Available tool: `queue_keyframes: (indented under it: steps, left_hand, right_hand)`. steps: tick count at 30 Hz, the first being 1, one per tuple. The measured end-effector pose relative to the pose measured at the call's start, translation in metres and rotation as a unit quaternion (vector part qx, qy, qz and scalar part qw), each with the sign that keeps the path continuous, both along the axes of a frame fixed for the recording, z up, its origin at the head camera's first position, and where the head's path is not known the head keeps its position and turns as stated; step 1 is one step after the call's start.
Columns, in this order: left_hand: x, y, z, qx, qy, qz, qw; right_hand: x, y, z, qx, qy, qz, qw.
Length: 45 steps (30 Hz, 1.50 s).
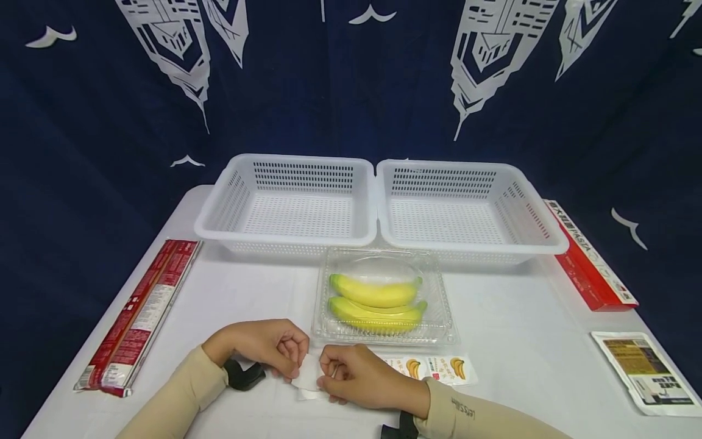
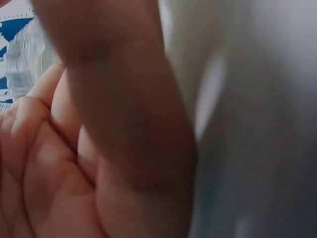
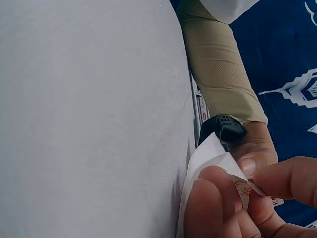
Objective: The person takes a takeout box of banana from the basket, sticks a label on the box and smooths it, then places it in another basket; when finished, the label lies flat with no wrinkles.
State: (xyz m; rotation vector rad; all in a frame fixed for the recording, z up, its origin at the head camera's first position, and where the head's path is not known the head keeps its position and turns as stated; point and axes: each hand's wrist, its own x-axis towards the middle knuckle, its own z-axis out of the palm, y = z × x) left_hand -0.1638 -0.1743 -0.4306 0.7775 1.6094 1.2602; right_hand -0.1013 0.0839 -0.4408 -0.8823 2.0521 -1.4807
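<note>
- Label strip (image 1: 450, 371) pinched by left hand (image 1: 271, 346) and right hand (image 1: 368, 378), fingers curled
- Bananas (image 1: 375, 292) boxed beyond strip
- Red packaging (image 1: 144, 311) laid along counter's (image 1: 241, 292) left edge

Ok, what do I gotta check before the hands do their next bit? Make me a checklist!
1. Left hand has a grip on the paper: ok, its fingers pinch it.
2. Right hand has a grip too: ok, it pinches the paper's other side.
3. Paper loose from the strip: cannot tell, the right hand hides where they would meet.
4. Strip picture side up: ok, its printed bananas show.
5. Box close by: ok, it sits just past both hands, with two bananas inside.
6. Box shut tight: cannot tell, its clear edges are hard to make out.
</note>
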Motion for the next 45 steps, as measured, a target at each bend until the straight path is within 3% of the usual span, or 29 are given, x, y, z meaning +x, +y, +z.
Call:
queue_keyframes:
  steps: [14, 27, 35, 45]
  left_hand:
    - [-0.003, -0.011, 0.003, -0.059, 0.065, 0.055, 0.9946]
    - [-0.004, -0.015, 0.012, -0.08, 0.086, 0.08, 0.9898]
    - [-0.009, -0.012, 0.012, -0.07, 0.154, 0.151, 0.9741]
    - [-0.014, -0.001, 0.013, -0.063, 0.252, 0.217, 0.9411]
  right_hand:
    - [0.004, 0.004, 0.006, -0.036, -0.01, 0.038, 0.9986]
    - [0.003, 0.009, 0.019, -0.062, 0.008, 0.058, 0.9964]
    - [0.002, 0.013, 0.029, -0.079, 0.063, 0.033, 0.9944]
    - [-0.003, 0.02, 0.039, -0.119, 0.097, -0.034, 0.9876]
